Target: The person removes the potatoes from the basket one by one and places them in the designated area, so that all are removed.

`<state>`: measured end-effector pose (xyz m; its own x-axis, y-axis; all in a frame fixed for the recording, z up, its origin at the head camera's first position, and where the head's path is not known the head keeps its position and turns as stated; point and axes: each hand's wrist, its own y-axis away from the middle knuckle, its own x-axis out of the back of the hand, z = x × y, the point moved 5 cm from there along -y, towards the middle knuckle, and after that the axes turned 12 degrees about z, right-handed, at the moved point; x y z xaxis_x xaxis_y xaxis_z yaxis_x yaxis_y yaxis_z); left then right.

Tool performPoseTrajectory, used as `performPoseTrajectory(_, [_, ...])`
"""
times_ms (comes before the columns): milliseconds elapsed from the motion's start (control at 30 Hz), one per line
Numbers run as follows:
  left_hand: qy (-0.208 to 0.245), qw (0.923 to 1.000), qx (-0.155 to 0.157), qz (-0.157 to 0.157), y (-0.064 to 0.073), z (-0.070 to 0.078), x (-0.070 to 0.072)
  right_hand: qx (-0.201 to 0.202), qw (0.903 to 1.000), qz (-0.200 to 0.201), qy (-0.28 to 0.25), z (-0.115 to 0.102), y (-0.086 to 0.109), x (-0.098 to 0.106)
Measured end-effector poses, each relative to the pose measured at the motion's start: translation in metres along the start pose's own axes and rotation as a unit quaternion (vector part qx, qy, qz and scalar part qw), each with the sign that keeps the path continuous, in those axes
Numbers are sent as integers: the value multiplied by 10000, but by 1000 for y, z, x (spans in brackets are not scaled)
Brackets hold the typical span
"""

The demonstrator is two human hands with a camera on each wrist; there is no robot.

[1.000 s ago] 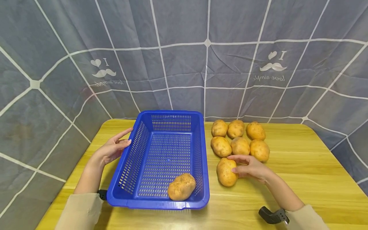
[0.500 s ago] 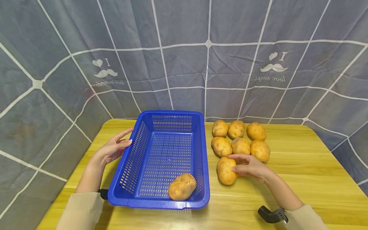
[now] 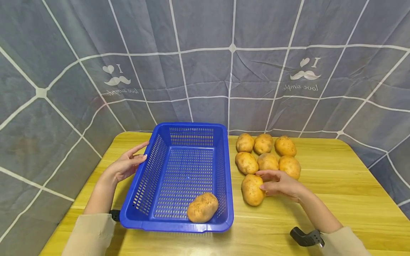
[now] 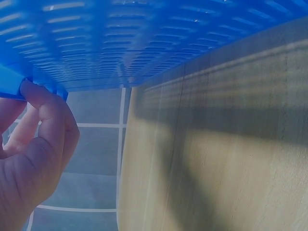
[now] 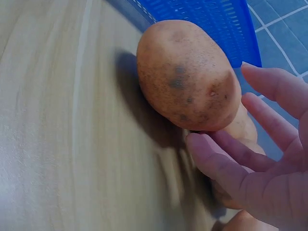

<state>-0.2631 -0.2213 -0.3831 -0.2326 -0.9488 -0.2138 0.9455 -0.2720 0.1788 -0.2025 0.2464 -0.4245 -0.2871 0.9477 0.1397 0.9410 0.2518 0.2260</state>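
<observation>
A blue plastic basket with slotted walls stands on the table, one potato lying in its near right corner. My left hand grips the basket's left rim; in the left wrist view, that hand has its fingertips at the rim. Right of the basket lies another potato, seen large in the right wrist view. My right hand is spread loosely at that potato's right side, thumb and fingertips right at its skin. Several more potatoes sit in two rows just behind it.
The wooden table extends to the right of the potatoes. A grey curtain with white lines hangs behind and along the left side. Each wrist wears a black strap.
My right hand has shifted slightly to the right relative to the potato beside it. The left hand, the basket and the other potatoes keep their places.
</observation>
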Motion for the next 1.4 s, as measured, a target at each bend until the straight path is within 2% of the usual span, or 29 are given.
performPoseTrajectory(233, [-3,10000,61,67,0,-1,0,130,9996,90,236,-12,3,7])
performPoseTrajectory(700, [57,9992,267,296,0,1,-1,397,9982,-207,404,-52,0,13])
performPoseTrajectory(833, [66,9989,308,340,0,1,0,361,9978,-349,440,-63,-5,7])
performPoseTrajectory(1133, [46,9992,266,301,0,1,0,325,9971,-397,561,-86,-17,-13])
performPoseTrajectory(1400, [94,9991,266,312,0,1,0,296,9954,-737,533,-103,-34,-41])
